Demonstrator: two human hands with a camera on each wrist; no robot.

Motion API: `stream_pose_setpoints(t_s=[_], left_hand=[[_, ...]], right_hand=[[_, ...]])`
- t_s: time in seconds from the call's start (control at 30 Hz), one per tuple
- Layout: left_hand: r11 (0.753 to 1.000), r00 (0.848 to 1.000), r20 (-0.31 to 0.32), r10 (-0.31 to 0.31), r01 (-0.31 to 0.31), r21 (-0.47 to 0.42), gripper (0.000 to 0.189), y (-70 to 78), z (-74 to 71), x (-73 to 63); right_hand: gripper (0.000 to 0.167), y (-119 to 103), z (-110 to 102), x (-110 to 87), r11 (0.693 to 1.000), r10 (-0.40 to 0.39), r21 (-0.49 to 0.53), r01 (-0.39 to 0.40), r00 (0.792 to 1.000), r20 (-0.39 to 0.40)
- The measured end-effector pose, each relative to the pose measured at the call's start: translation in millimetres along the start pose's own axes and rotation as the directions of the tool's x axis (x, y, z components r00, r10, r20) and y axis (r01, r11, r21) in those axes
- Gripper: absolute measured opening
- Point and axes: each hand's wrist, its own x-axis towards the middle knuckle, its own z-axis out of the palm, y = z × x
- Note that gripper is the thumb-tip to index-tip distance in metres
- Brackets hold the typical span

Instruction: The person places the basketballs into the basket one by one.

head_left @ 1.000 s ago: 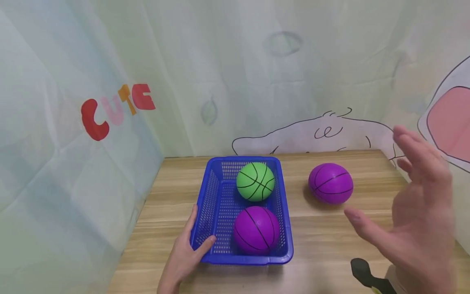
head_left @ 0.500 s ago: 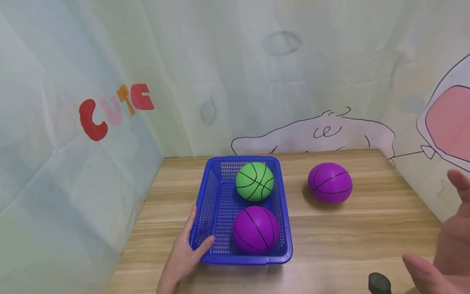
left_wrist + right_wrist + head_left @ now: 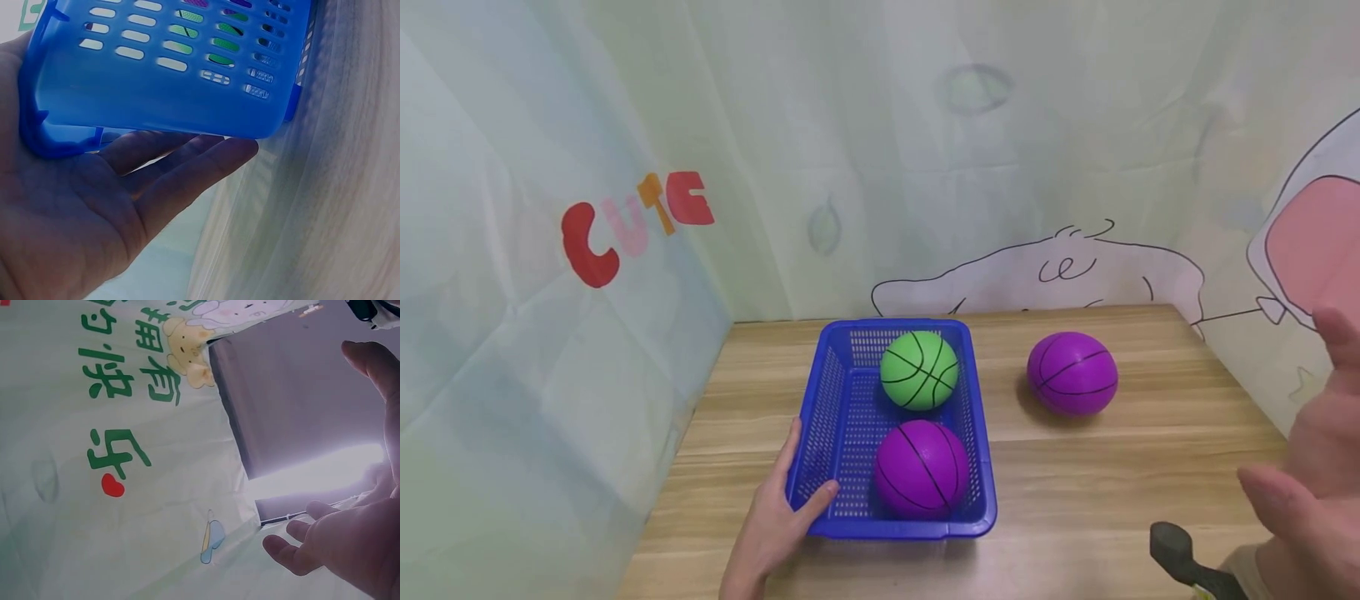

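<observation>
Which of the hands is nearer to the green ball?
Left. The left hand holds the near left corner of the blue basket with the green ball inside; the right hand is far right, beyond the outside purple ball.

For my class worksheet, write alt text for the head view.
A left hand grips a blue basket holding one green ball and one purple ball. Further right are another purple ball and, at the edge, the right hand.
</observation>
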Motion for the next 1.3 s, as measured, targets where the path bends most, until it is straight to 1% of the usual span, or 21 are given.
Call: stream_pose_setpoints(t_s=[0.07, 0.1, 0.13, 0.17, 0.2, 0.23, 0.3, 0.37, 0.47, 0.53, 0.57, 0.63, 0.67, 0.73, 0.8, 0.93, 1.0, 1.07, 1.13, 1.2, 1.3], left_hand=[[1.000, 1.000, 0.000, 0.001, -0.001, -0.004, 0.104, 0.2, -0.1, 0.0], [1.000, 1.000, 0.000, 0.003, -0.003, -0.006, 0.104, 0.1, -0.1, 0.0], [1.000, 1.000, -0.002, 0.006, -0.006, -0.006, 0.104, -0.1, -0.1, 0.0], [1.000, 1.000, -0.004, 0.011, -0.011, -0.007, 0.104, -0.3, 0.0, 0.0], [1.000, 1.000, -0.006, 0.016, -0.016, -0.007, 0.104, -0.6, 0.1, 0.0], [1.000, 1.000, -0.009, 0.022, -0.022, -0.008, 0.103, -1.1, 0.3, 0.1], [0.999, 0.999, -0.011, 0.036, -0.037, -0.013, 0.103, -2.1, 0.7, 0.1], [0.999, 0.999, -0.010, 0.044, -0.044, -0.014, 0.103, -2.8, 0.9, 0.3], [0.999, 0.999, -0.009, 0.046, -0.046, -0.014, 0.103, -3.2, 1.0, 0.5], [0.999, 0.999, -0.010, 0.043, -0.043, -0.012, 0.103, -3.2, 1.0, 0.4], [0.999, 0.999, -0.010, 0.043, -0.044, -0.015, 0.103, -3.3, 0.9, 0.4], [0.999, 0.999, -0.011, 0.041, -0.042, -0.024, 0.103, -3.4, 1.1, 0.7], [0.999, 0.999, -0.010, 0.042, -0.042, -0.026, 0.103, -3.3, 1.1, 0.8], [0.999, 0.999, -0.008, 0.042, -0.042, -0.032, 0.103, -3.2, 1.1, 0.9], [0.998, 0.999, -0.008, 0.043, -0.043, -0.034, 0.103, -3.3, 1.1, 0.8], [0.998, 0.999, -0.011, 0.045, -0.045, -0.031, 0.103, -2.9, 1.4, 0.4], [0.998, 0.999, -0.012, 0.046, -0.046, -0.030, 0.103, -2.9, 1.5, 0.5], [0.998, 0.999, -0.013, 0.048, -0.049, -0.033, 0.103, -3.1, 1.5, 0.6], [0.998, 0.999, -0.013, 0.052, -0.053, -0.033, 0.102, -3.3, 1.4, 0.6], [0.998, 0.998, -0.014, 0.055, -0.055, -0.032, 0.102, -3.5, 1.2, 0.8], [0.998, 0.998, -0.013, 0.057, -0.058, -0.035, 0.103, -3.2, 1.2, 0.8]], right_hand=[[0.096, 2, -3, 5.1, 0.999, 0.046, 0.021, -0.046, 0.999, 0.015], [0.101, 1, -5, 8.8, 0.996, 0.093, 0.011, -0.093, 0.995, 0.027], [0.107, 2, -3, 13.6, 0.990, 0.144, -0.003, -0.144, 0.989, 0.024], [0.113, 1, -1, 18.3, 0.979, 0.200, -0.037, -0.200, 0.980, 0.000], [0.117, 0, 1, 23.3, 0.961, 0.266, -0.073, -0.267, 0.964, -0.025], [0.118, 2, 3, 25.3, 0.945, 0.304, -0.108, -0.308, 0.951, -0.052], [0.124, 7, 3, 28.8, 0.919, 0.348, -0.155, -0.363, 0.931, -0.113], [0.124, 14, 1, 29.8, 0.895, 0.370, -0.205, -0.397, 0.916, -0.157], [0.121, 25, -7, 29.7, 0.861, 0.394, -0.278, -0.426, 0.904, -0.167], [0.117, 31, -14, 29.8, 0.835, 0.421, -0.312, -0.454, 0.891, -0.169], [0.115, 35, -19, 29.5, 0.820, 0.438, -0.327, -0.469, 0.883, -0.168], [0.114, 41, -28, 28.6, 0.785, 0.480, -0.351, -0.510, 0.860, -0.174], [0.113, 45, -34, 27.6, 0.762, 0.504, -0.369, -0.532, 0.845, -0.176], [0.111, 51, -46, 25.2, 0.706, 0.556, -0.410, -0.578, 0.810, -0.186], [0.110, 57, -58, 21.6, 0.639, 0.604, -0.462, -0.615, 0.773, -0.195], [0.109, 70, -79, 14.7, 0.513, 0.668, -0.554, -0.656, 0.710, -0.222], [0.109, 76, -89, 11.1, 0.436, 0.694, -0.607, -0.665, 0.677, -0.243], [0.108, 83, -100, 6.6, 0.348, 0.720, -0.665, -0.661, 0.642, -0.262], [0.105, 89, -112, 0.9, 0.260, 0.754, -0.712, -0.652, 0.598, -0.272], [0.103, 95, -124, -6.3, 0.190, 0.787, -0.746, -0.638, 0.553, -0.273], [0.101, 103, -140, -17.9, 0.121, 0.825, -0.749, -0.651, 0.485, -0.288]])
